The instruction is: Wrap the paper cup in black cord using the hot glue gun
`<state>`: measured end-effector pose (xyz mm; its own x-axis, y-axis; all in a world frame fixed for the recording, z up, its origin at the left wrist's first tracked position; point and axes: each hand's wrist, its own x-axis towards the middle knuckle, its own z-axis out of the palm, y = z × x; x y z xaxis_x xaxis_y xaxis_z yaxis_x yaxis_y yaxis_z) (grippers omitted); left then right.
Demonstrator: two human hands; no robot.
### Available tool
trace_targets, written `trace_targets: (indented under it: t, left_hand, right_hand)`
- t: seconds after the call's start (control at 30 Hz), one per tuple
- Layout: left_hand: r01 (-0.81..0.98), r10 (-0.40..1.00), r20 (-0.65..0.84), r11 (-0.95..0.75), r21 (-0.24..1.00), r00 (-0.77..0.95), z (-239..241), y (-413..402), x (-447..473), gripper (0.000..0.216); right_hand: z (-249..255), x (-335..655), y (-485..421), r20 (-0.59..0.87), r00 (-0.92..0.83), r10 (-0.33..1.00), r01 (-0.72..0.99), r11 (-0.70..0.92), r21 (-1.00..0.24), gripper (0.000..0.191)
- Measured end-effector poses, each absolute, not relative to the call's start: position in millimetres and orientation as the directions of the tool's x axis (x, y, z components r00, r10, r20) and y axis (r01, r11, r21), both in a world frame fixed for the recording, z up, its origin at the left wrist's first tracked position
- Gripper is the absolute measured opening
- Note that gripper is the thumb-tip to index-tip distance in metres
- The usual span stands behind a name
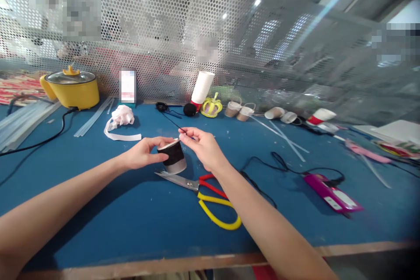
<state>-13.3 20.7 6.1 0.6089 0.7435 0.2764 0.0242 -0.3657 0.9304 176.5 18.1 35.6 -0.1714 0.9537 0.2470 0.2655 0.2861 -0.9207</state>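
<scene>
Left hand [144, 152] gripped the paper cup [173, 157] from its left side, fingers closed round the wall, cup tilted just above the worktop [98, 210]. Right hand [203, 146] sat just right of the cup, thumb and forefinger pinched together on a thin black cord [170, 121] running back toward the mesh panel. Cup was small, wrapped in a black band, pale rim and base showing. Scissors [210, 197] with red and yellow handles lay just below the cup, under the right forearm. Worktop was blue, scuffed. Far left a yellow pot [70, 89], then white ribbon [120, 122]; right of the hands a purple glue gun [331, 194] with cable. Perforated metal panel [197, 30] closed the back.
</scene>
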Motion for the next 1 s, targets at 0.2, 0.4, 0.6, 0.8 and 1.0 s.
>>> trace_targets:
  t: [0.2, 0.4, 0.6, 0.8, 1.0]
  left_hand:
    - [-0.034, 0.748, 0.221, -0.257, 0.966, 0.626, 14, 15, -11, 0.021]
    - [-0.076, 0.746, 0.201, -0.199, 0.977, 0.635, 16, 14, -10, 0.02]
    - [-0.149, 0.714, 0.235, -0.183, 0.972, 0.66, 18, 12, -10, 0.017]
    - [-0.197, 0.671, 0.274, -0.19, 0.962, 0.689, 21, 10, -10, 0.012]
    - [-0.198, 0.68, 0.275, -0.192, 0.961, 0.679, 24, 8, -9, 0.01]
  right_hand:
    - [40, 181, 7, 0.257, -0.163, 0.953, 0.25, 0.292, -0.923, 0.019]
    - [39, 184, 3, 0.279, -0.158, 0.947, 0.23, 0.31, -0.922, 0.019]
    - [33, 185, 6, 0.254, -0.124, 0.959, 0.181, 0.274, -0.945, 0.017]
    - [32, 183, 4, 0.124, -0.121, 0.985, 0.06, 0.132, -0.989, 0.021]
    - [30, 181, 4, 0.057, -0.12, 0.991, -0.039, 0.053, -0.998, 0.024]
